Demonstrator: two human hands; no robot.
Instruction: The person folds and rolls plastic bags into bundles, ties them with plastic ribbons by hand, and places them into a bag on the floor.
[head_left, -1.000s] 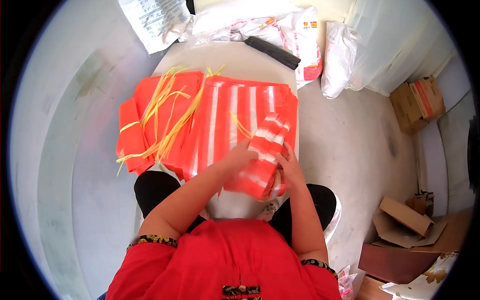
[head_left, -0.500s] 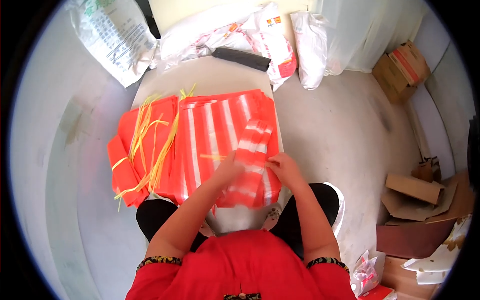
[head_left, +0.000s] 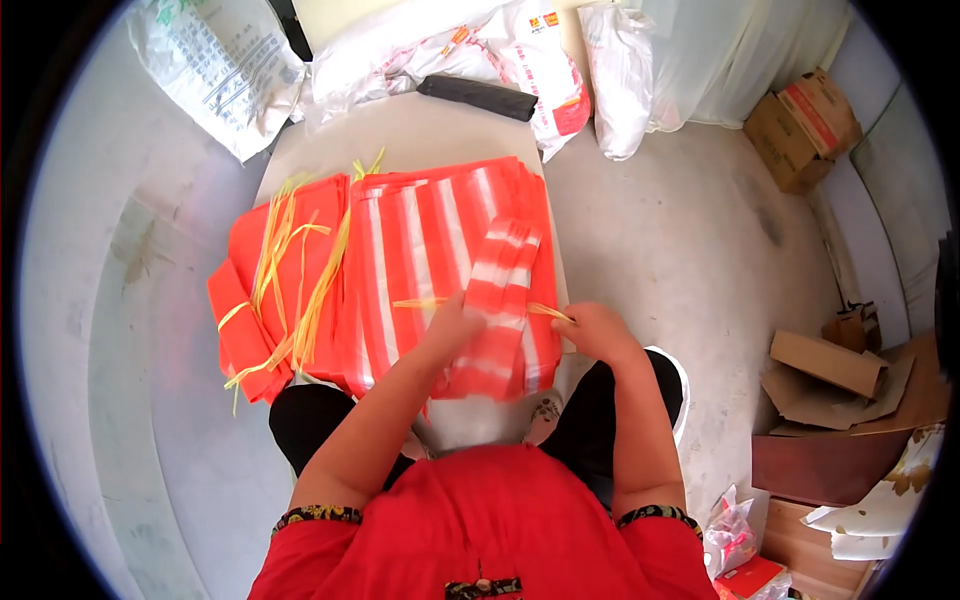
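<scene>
A folded red-and-white striped bundle [head_left: 497, 290] lies on a stack of striped red sheets [head_left: 415, 235]. My left hand [head_left: 458, 325] rests against the bundle's left side; its fingers are blurred and partly hidden. To the right, my right hand [head_left: 590, 328] pinches the end of a yellow tie [head_left: 548, 311] that comes out from under the bundle. The tie's other end shows left of the bundle. Plain red sheets [head_left: 305, 250] lie on the left, with loose yellow strips [head_left: 325, 290] across them and a small tied red bundle [head_left: 238, 325] beside them.
A black roll [head_left: 478, 97] lies at the table's far end [head_left: 400, 130], before white printed bags [head_left: 545, 70]. Another white bag [head_left: 618, 80] stands right of them. Cardboard boxes stand at the back right [head_left: 800, 130] and lower right [head_left: 840, 385].
The striped bundle has come down flat on the stack. My right hand has moved right, away from the bundle's edge, drawing out the yellow tie. The whole view has shifted.
</scene>
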